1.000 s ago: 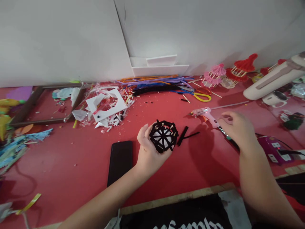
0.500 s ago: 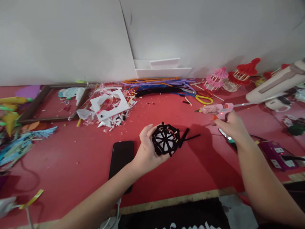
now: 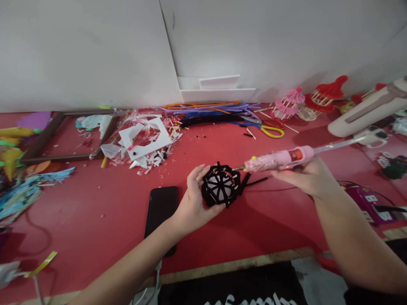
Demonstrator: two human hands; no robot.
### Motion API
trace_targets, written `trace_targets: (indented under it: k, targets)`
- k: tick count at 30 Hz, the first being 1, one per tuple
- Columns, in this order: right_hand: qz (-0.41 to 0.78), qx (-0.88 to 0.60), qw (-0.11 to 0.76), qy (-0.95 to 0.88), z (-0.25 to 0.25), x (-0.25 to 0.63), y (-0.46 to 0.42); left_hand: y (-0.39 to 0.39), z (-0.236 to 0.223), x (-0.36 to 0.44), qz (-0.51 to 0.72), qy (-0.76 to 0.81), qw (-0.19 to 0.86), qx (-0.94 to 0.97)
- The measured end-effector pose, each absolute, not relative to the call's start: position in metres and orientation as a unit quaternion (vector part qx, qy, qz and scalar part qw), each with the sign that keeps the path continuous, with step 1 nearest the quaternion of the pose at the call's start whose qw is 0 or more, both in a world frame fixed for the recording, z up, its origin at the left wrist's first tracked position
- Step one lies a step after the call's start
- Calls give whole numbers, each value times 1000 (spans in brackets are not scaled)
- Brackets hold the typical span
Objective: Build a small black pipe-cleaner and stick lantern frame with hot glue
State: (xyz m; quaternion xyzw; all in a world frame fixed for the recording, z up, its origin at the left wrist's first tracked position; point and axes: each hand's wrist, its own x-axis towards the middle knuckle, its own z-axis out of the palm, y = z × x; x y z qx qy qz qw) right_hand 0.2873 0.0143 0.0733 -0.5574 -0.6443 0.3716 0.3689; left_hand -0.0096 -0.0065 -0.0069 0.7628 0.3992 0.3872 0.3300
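My left hand [image 3: 197, 201] is closed around the side of a small round black frame [image 3: 220, 185], made of fuzzy strips set like spokes with short pale sticks along the rim. White shows through its middle. In my right hand [image 3: 307, 178] is a pink hot glue gun [image 3: 280, 159], a clear glue stick poking out of its back end. The gun's nozzle lies at the upper right rim of the frame; whether it touches, I cannot tell. Just right of the frame lie loose black strips [image 3: 257, 181] on the red table.
A black phone [image 3: 161, 216] with a cable lies left of my wrist. Behind are pipe cleaners [image 3: 210, 111], yellow-handled scissors [image 3: 272, 131] and white scraps [image 3: 149, 144]. To the right stand pink and red stick models [image 3: 327, 97], a mug [image 3: 375, 137] and a purple power strip [image 3: 362, 201].
My right hand took hold of the glue gun, lifted it from the table and brought it left to the frame's rim. My left hand has kept holding the frame in nearly the same place.
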Motion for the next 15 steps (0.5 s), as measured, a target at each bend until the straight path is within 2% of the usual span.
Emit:
trace_targets:
  k: [3,7,15]
  targets:
    - [330,-553,333,-689,80,272,16,-6,-4,-10,371,417,341,757]
    - [345,-493,303,-739,89,249,20,-5,-3,-10,369,419,338,758]
    - [315,-434,332,-776,81,236,24,-7,-6,-11,374,415,343,755]
